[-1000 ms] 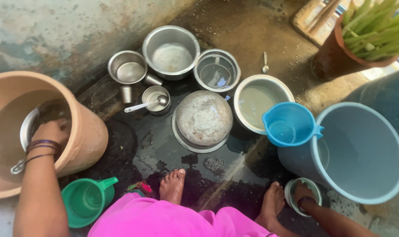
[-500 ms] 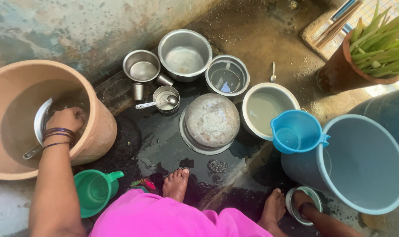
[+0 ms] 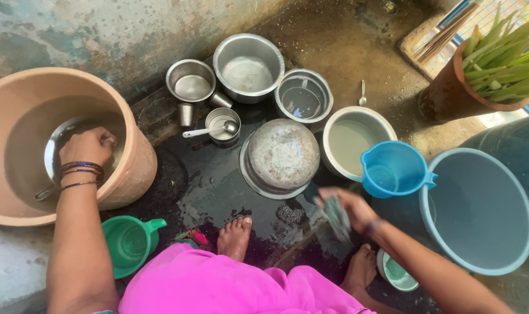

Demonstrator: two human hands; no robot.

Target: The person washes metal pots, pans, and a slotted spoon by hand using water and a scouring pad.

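Observation:
My left hand (image 3: 87, 146) reaches into a large tan tub (image 3: 137, 152) at the left and grips the rim of a steel pan (image 3: 55, 154) that stands in the water; the pan's handle pokes out low at the left. My right hand (image 3: 347, 208) is raised over the wet floor in front of a blue bucket (image 3: 480, 209) and holds a blurred grey scrubber (image 3: 336, 216). A small bowl (image 3: 395, 273) lies beside my right foot, below that arm.
Steel pots, bowls and cups (image 3: 248, 67) stand along the wall, with an overturned round pot (image 3: 283, 154) on a plate in the middle. A blue jug (image 3: 391, 168) hangs on the bucket. A green jug (image 3: 128, 244) sits near my left knee. A potted plant (image 3: 480, 70) is at the right.
My right hand has lifted from the small bowl by my foot and swung up and left with the scrubber. My left hand stays on the pan in the tub.

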